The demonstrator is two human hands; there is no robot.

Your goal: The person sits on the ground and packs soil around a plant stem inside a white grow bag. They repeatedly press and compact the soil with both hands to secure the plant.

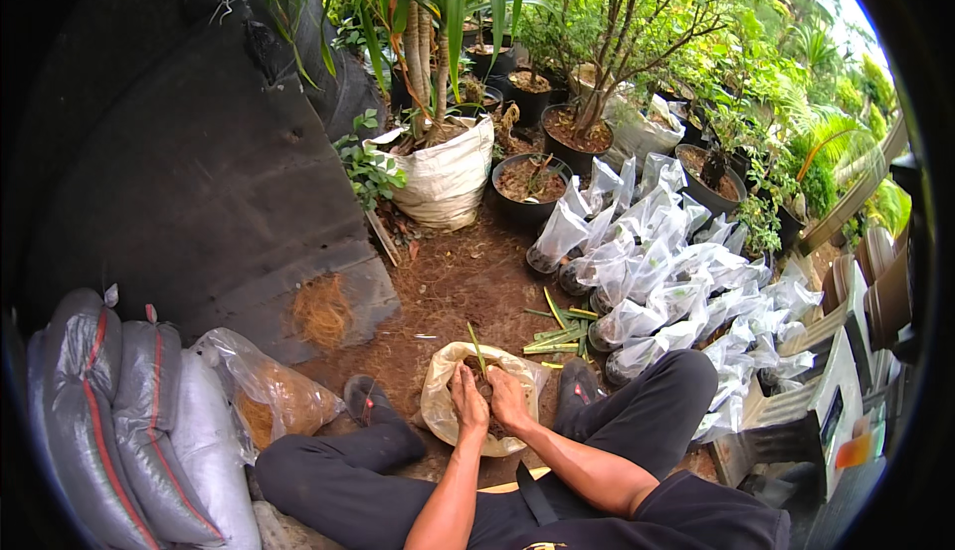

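Between my spread legs sits a pale plastic sack (pixel 435 398) with its rim rolled back and brown potting mix inside. My left hand (pixel 468 401) and my right hand (pixel 510 401) are cupped from opposite sides over its opening. They press on a brown clump of potting mix (pixel 485 388), partly hidden by the fingers. A slim green leaf cutting (pixel 476 346) stands up from between the fingertips, tilted slightly. More cut green and yellow leaf pieces (pixel 561 335) lie on the soil ahead of my right foot.
Several clear plastic bags with dark bases (pixel 656 274) crowd the right side. Stuffed sacks (pixel 142 416) and a clear bag of brown fibre (pixel 280 401) lie left. A fibre tuft (pixel 322 311) rests on dark sheeting. Ahead are a white planter sack (pixel 448 177) and a black pot (pixel 530 184).
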